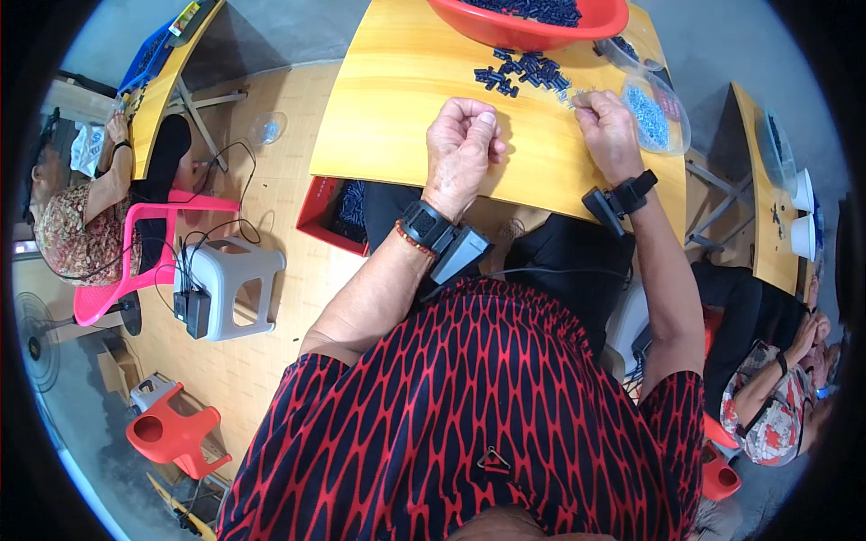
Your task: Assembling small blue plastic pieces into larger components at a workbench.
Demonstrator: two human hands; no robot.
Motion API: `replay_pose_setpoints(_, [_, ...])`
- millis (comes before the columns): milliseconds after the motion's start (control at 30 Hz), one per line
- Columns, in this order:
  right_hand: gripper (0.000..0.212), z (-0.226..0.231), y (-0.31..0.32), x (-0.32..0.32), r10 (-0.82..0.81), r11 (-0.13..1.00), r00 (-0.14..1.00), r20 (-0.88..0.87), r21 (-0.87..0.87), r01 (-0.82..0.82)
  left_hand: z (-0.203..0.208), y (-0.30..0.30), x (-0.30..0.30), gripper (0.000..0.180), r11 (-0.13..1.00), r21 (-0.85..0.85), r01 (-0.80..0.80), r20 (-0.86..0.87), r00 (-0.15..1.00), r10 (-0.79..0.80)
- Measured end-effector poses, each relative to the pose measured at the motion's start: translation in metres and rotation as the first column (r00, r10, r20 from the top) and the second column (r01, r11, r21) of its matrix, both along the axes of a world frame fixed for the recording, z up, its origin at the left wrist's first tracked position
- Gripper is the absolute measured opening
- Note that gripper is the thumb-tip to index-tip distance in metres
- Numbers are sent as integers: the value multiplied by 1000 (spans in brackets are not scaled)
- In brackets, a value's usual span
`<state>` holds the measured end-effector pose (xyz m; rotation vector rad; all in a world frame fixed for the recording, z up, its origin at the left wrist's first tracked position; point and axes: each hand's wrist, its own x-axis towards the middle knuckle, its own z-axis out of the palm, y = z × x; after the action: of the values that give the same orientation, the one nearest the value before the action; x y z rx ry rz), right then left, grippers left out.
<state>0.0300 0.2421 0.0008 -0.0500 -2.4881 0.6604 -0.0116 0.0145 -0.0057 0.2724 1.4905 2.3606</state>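
Over the near part of the yellow table point(388, 117), my left hand point(460, 149) is closed, thumb against curled fingers; what it holds is hidden. My right hand point(609, 135) pinches at some small silvery metal pieces point(566, 96) loose on the tabletop, though I cannot make out what is between its fingertips. Just beyond both hands lies a pile of short dark cylindrical pieces point(519, 72). Beside my right hand, a clear round tub point(684, 135) holds many small silvery pieces point(648, 117) and some pink ones.
A red basin point(541, 38) of dark pieces stands at the table's far edge, near a smaller clear tub point(642, 61). Below the left edge is a red crate point(317, 221). A grey stool point(239, 279) and pink chair point(135, 212) stand leftward. Other people sit at both sides.
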Motion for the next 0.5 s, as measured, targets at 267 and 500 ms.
replay_pose_setpoints(267, [11, 5, 3, -11, 72, 993, 985, 155, 79, -85, 1, -2, 0, 16, 991, -125, 51, -75, 995, -61])
replay_pose_setpoints(500, [9, 5, 5, -10, 32, 995, 979, 203, 82, -50, 3, -3, -2, 13, 994, -97, 47, -8, 999, -48])
